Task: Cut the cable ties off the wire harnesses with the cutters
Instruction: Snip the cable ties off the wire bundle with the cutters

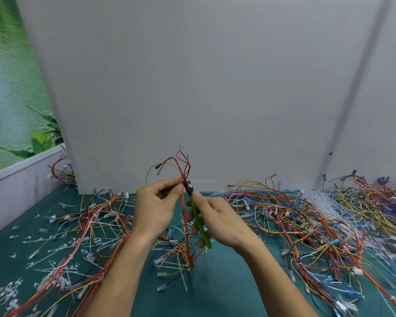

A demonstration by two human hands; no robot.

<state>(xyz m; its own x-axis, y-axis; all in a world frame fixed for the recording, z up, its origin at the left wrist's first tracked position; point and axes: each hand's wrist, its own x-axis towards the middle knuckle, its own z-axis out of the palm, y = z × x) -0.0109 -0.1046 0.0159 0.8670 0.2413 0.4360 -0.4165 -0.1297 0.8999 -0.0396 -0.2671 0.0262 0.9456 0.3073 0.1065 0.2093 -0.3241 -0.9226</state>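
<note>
The fingers (169, 183) of the left hand (157, 205) are curled in a narrow pinch, thumb against fingertips, on a wire harness (183, 209) of red, yellow and black strands. The person holds it upright above the tabletop (233, 282). The harness loops above the pinch, with small terminals at the wire ends, and hangs down between the two hands to a tangle on the green surface.

The right hand (217, 221) wraps its fingers around the green handles of the cutters (197, 217). The dark head of the cutters points up and left, right at the harness just beside the left thumb. A thin white cable tie (202, 181) sticks out sideways to the right from that spot. Whether the blades touch it cannot be told.

Cut tie pieces (55, 255) lie scattered on the left of the tabletop among other harnesses. A dense heap of harnesses (318, 220) covers the right side, with a sheaf of white ties (316, 197) near the back. A pale panel (204, 76) stands behind.
</note>
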